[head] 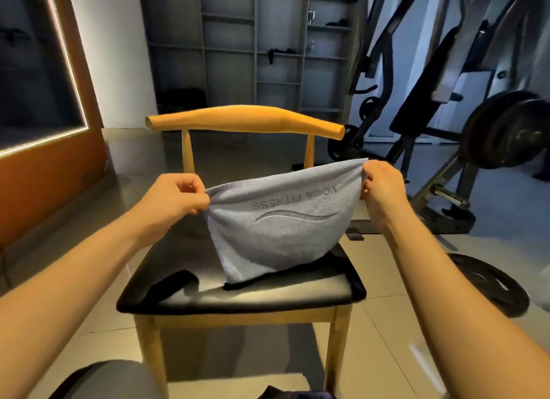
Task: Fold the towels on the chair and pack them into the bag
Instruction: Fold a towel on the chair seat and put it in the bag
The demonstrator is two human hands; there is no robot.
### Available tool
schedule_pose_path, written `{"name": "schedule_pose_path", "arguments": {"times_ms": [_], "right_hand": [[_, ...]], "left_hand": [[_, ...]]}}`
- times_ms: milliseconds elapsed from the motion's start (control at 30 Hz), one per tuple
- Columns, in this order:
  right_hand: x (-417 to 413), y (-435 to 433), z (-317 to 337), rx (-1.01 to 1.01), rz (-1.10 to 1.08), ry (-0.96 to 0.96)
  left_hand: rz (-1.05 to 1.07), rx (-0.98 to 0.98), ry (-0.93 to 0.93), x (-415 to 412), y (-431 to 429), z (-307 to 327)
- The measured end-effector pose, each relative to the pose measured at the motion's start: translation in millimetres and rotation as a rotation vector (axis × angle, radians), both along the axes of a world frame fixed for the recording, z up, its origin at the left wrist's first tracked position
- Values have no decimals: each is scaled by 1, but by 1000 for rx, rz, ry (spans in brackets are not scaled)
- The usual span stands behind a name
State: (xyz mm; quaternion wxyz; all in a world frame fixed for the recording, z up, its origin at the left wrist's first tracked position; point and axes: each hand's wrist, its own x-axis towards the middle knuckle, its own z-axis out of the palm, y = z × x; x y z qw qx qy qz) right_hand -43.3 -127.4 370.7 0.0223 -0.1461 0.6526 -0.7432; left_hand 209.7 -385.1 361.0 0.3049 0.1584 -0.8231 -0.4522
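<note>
I log left hand and right hand pinching top corners of the towel mid-frame; a loose pinch could drop it crooked onto the chair.

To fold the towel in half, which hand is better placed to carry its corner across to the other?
Probably the right hand: it pinches its corner of the towel higher, so it could swing over to the lower left hand.
</note>
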Motion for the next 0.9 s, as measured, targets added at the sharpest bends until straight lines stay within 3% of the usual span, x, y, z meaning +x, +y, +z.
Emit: {"name": "schedule_pose_path", "arguments": {"times_ms": [100,233,500,633,733,900], "right_hand": [[13,-4,13,20,71,16],[9,3,2,107,-32,-195],[3,51,-73,173,-148,-309],[-3,57,-85,196,-159,-348],[-5,56,-88,208,-143,-361],[-4,58,-92,222,-134,-353]], "left_hand": [[-99,-104,-127,1,11,-7],[-259,-347,-254,0,45,-50],[-381,-577,-440,-4,75,-109],[-289,-719,-446,-9,74,-106],[-274,-708,-373,-12,79,-102],[-443,-656,-363,-20,84,-109]]}}
